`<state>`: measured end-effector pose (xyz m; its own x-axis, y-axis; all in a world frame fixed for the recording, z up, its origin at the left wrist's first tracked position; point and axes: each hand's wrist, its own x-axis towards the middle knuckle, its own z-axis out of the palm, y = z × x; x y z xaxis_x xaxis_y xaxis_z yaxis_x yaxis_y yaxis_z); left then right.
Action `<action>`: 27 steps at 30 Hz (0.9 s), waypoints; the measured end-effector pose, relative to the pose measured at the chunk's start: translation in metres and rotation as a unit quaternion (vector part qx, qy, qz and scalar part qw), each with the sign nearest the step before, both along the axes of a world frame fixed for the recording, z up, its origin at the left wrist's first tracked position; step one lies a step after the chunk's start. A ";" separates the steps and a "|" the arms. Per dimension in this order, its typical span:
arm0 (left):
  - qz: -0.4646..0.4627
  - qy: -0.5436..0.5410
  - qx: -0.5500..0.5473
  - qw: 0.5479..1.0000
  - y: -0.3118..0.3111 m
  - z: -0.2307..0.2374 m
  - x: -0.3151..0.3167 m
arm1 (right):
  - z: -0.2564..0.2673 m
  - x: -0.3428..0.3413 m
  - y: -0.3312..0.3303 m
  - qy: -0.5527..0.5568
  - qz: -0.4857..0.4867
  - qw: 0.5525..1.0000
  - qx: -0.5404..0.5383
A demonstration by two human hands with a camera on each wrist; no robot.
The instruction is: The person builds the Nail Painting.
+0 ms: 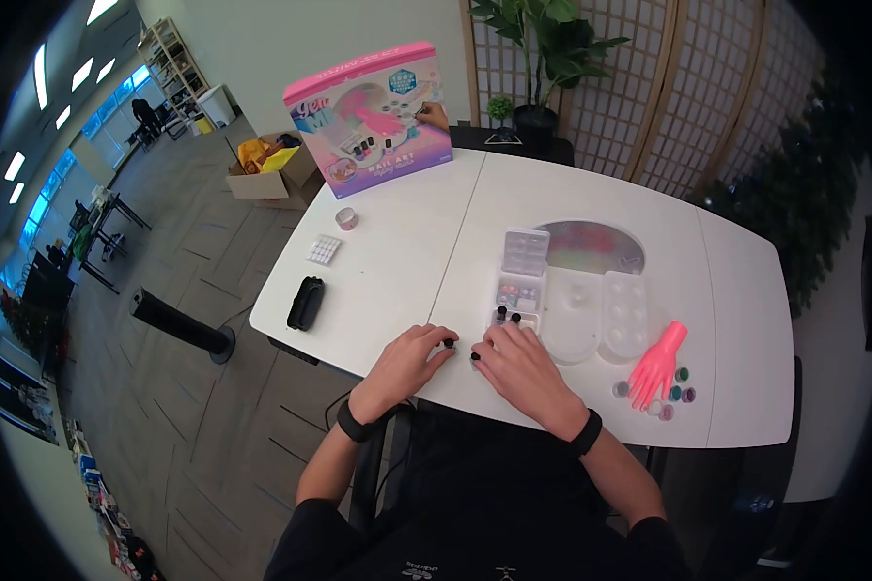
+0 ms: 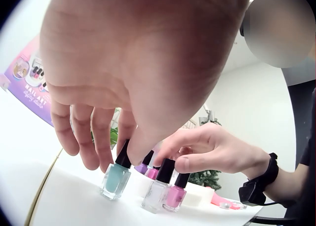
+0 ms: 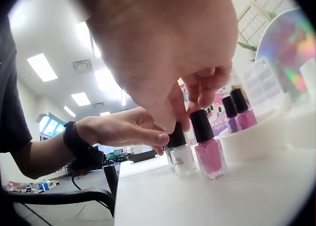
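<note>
My left hand [image 1: 407, 363] pinches the black cap of a teal nail polish bottle [image 2: 114, 180], which leans slightly close to the tabletop. Thumb and fingertips of my right hand [image 1: 523, 366] are at the black cap of a clear-white nail polish bottle [image 3: 182, 160], pinching it. Beside that bottle a pink nail polish bottle [image 3: 210, 157] stands upright, its cap close to the right fingers. Behind, a purple nail polish bottle [image 3: 232, 124] and a second pink nail polish bottle [image 3: 246, 119] stand in the white tray [image 1: 570, 339].
Right of the tray lies a pink model hand [image 1: 657, 368] among several small jars [image 1: 689, 394]. A nail art box [image 1: 373, 121] stands at the back left. Nearer are a round tub [image 1: 347, 219], a white gem pack [image 1: 325, 249] and a black case [image 1: 306, 304].
</note>
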<state>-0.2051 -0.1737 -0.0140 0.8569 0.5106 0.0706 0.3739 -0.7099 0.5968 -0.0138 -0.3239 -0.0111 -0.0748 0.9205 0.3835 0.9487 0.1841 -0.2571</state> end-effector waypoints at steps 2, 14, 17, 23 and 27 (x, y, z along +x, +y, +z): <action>0.003 -0.007 0.001 1.000 0.001 -0.004 0.000 | -0.002 0.001 0.002 -0.002 0.000 1.000 -0.006; 0.016 -0.029 -0.005 0.999 -0.006 0.020 -0.005 | 0.047 0.059 -0.023 0.262 -0.115 0.955 -0.074; 0.022 -0.045 -0.018 0.999 -0.010 0.026 -0.003 | 0.039 0.069 -0.020 0.264 -0.141 0.951 -0.080; 0.050 -0.062 -0.060 0.995 -0.017 0.034 0.008 | 0.012 0.069 -0.010 0.224 -0.131 0.962 -0.082; 0.045 -0.101 -0.068 0.992 -0.020 0.036 0.017 | 0.003 0.070 -0.009 0.199 -0.124 0.969 -0.079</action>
